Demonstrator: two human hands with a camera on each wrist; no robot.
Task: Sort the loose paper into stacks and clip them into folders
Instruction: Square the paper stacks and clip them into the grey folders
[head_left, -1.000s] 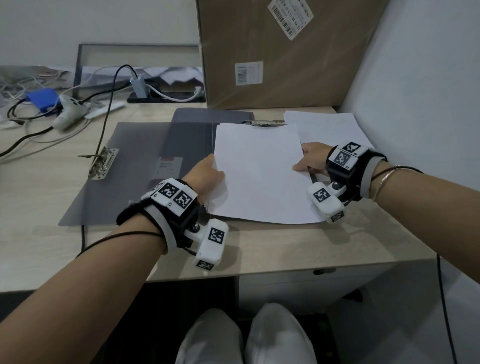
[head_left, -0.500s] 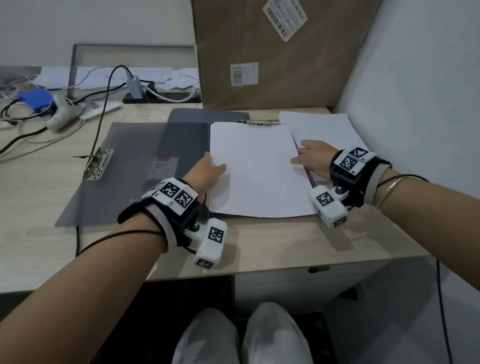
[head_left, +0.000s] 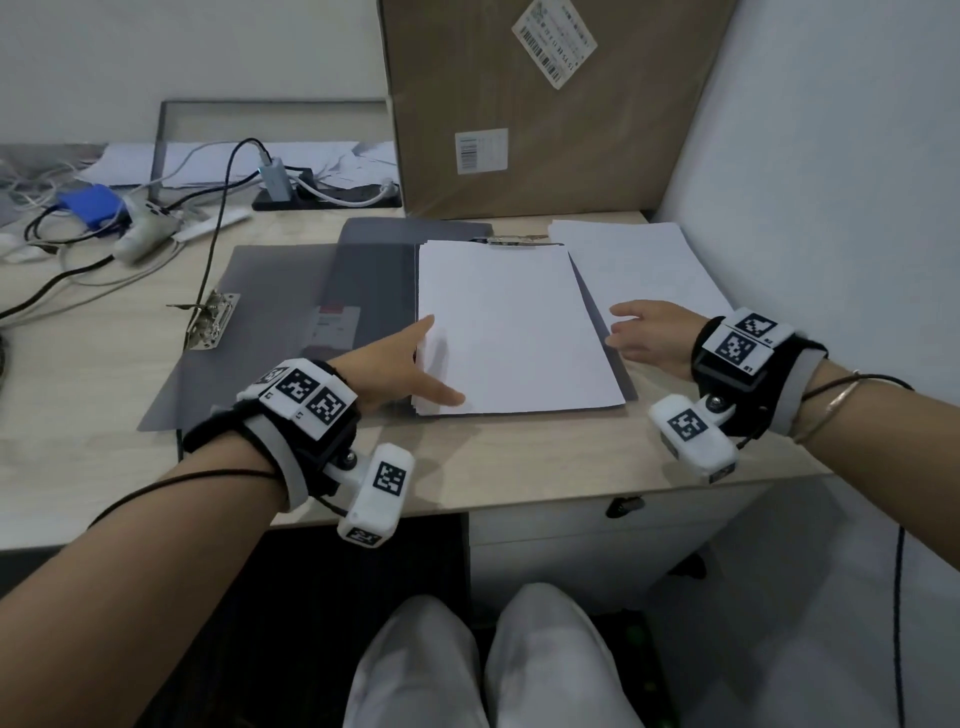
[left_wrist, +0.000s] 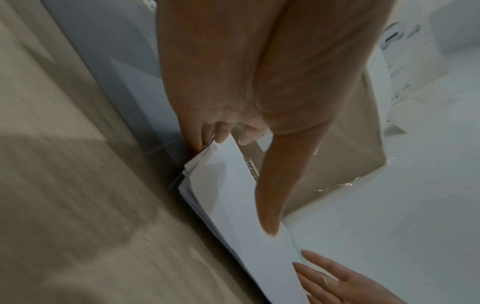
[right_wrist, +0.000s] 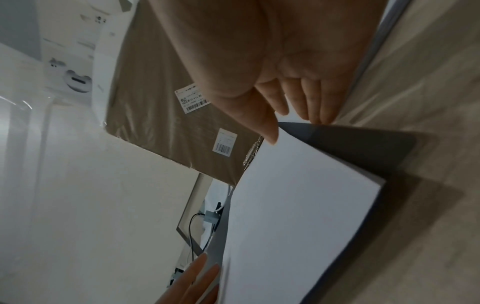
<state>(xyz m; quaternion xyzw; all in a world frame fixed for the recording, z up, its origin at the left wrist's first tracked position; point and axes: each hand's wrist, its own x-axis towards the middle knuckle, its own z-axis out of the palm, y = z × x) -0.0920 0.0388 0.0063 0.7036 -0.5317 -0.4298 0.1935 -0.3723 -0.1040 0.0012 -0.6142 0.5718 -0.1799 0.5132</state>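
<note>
From the head view, we see the paper stack (head_left: 514, 327) lying on the right leaf of the open grey folder (head_left: 270, 322), toward the right half of the counter (head_left: 78, 405), its long axis running from the near edge to the far edge, where the metal clip (head_left: 511, 240) sits at its top. Our left hand (head_left: 400, 364) is the nearer one: it lies against the stack's left edge, fingers straight and thumb spread onto the near left corner, gripping nothing. Our right hand (head_left: 649, 335) hangs just beside the stack's right edge, fingers loosely extended and holding nothing; whether it touches we cannot tell. A second pile of loose sheets (head_left: 639, 265) lies behind it, near the far right corner.

In the left wrist view, the left hand (left_wrist: 233, 98) has its fingertips (left_wrist: 221, 135) at the stack's (left_wrist: 233, 195) side, where the sheet edges look slightly fanned.

In the right wrist view, the right hand (right_wrist: 280, 86) shows straight fingers just at the far corner of the stack (right_wrist: 298, 205), with the folder's leaf (right_wrist: 358, 144) bare beside it. We judge the next move is squaring both long sides, then sliding the top under the clip.
</note>
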